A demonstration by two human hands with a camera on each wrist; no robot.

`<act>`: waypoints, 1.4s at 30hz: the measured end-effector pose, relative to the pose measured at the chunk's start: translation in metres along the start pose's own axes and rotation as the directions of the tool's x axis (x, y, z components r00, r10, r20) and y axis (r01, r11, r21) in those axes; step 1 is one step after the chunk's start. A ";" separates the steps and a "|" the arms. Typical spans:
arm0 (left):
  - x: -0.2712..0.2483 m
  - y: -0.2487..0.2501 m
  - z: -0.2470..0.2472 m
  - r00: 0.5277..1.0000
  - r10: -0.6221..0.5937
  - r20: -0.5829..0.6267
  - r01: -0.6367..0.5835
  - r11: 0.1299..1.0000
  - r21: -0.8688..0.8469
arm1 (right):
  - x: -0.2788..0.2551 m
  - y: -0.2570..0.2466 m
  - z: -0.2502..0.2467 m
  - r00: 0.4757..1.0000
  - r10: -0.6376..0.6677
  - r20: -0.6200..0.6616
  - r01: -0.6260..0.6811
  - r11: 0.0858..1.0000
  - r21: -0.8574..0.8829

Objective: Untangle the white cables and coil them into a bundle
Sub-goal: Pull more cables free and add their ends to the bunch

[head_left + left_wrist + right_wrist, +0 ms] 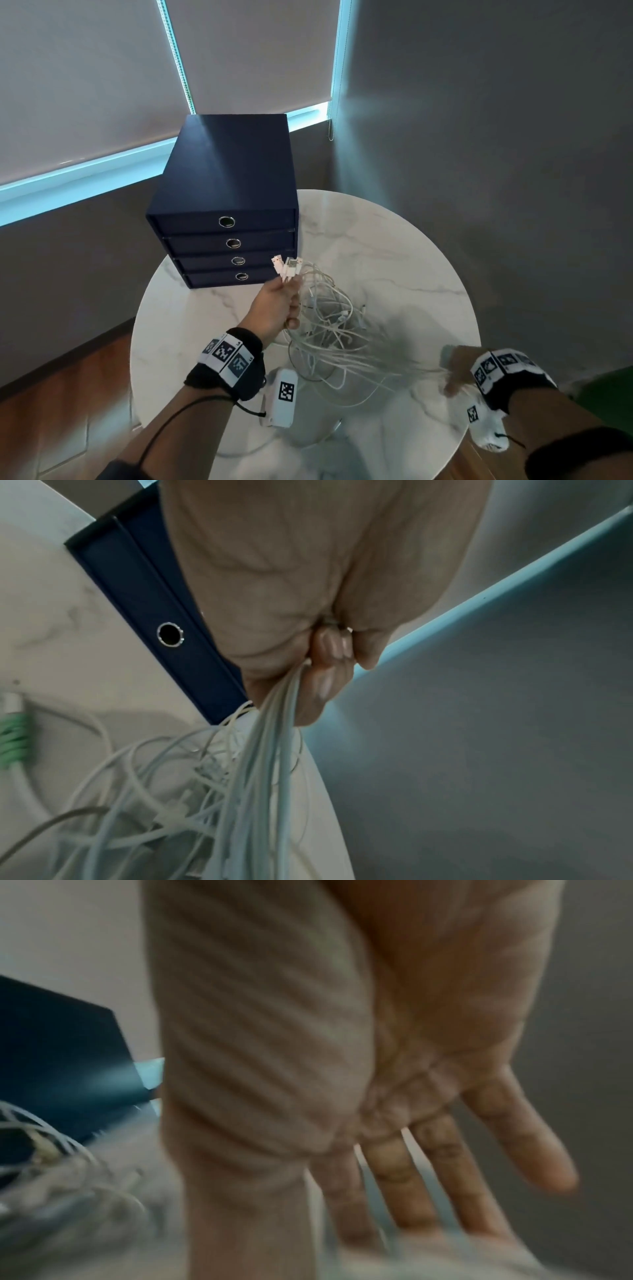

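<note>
Several white cables lie in a loose tangle on the round marble desk, in front of a dark blue drawer box with four ring-pull drawers. The left hand is closed around a bunch of the cables, raised above the desk, with their USB plugs sticking up out of the fist; the left wrist view shows the fingers curled over the strands, which hang down into the tangle. The right hand, blurred, is near the desk's right edge, and a fan of strands runs from the tangle to it. In the right wrist view its fingers are stretched out straight and spread.
</note>
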State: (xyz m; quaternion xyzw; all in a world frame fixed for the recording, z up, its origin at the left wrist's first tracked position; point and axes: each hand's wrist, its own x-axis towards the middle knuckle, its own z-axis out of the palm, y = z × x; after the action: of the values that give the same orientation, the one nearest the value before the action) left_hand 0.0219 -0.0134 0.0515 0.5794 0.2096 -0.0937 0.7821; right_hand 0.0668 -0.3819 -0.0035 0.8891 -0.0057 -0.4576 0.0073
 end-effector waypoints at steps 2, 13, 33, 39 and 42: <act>-0.001 -0.006 0.000 1.000 -0.009 -0.016 0.009 1.000 0.019 | -0.008 -0.019 -0.022 0.997 -0.078 -0.017 0.078 0.997 0.006; 0.003 -0.024 -0.001 0.994 -0.058 -0.091 0.059 0.998 0.012 | -0.038 -0.185 -0.024 0.814 -0.386 -0.434 0.506 0.839 0.202; 0.000 -0.019 0.000 0.996 -0.043 -0.082 0.035 0.995 -0.099 | -0.033 -0.176 -0.013 0.804 -0.359 -0.474 0.520 0.812 0.266; -0.001 -0.019 0.002 0.996 -0.045 -0.080 0.038 0.996 -0.087 | -0.018 -0.158 -0.029 0.805 -0.216 -0.552 0.503 0.741 0.444; -0.001 -0.019 0.003 0.996 -0.044 -0.076 0.038 0.996 -0.081 | -0.011 -0.149 -0.027 0.816 -0.185 -0.547 0.476 0.751 0.457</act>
State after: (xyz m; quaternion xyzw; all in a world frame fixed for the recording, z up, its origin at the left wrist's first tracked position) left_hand 0.0146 -0.0226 0.0361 0.5465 0.2552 -0.0786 0.7937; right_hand 0.0832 -0.2325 0.0184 0.9176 0.0211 -0.1983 -0.3438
